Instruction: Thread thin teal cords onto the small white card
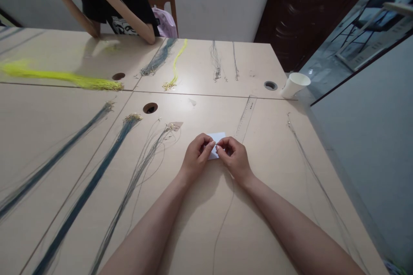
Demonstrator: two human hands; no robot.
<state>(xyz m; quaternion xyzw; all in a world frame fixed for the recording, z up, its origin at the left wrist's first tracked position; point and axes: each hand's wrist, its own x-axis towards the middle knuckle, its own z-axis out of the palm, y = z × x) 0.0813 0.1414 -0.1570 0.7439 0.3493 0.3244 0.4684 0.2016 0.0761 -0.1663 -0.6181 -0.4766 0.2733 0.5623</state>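
Note:
Above a small white piece of paper (220,136) on the table, my left hand (198,154) and my right hand (235,157) meet with thumbs and fingertips pinched. Something dark and tiny sits between the fingertips, too small to make out. A thin fishing line (224,219) trails from under my right hand towards the table's near edge. Just beyond that hand lies a clear ruler (247,116). Left of my hands is a bundle of grey lines (135,172) with small gold hooks (171,127) at its far end.
Dark blue line bundles (93,180) stretch along the left, and yellow lines (64,76) lie farther back. More grey lines (309,165) are at the right. A white cup (295,85) stands near the right edge. Across the table (200,68) sits a person (122,4), elbows on it.

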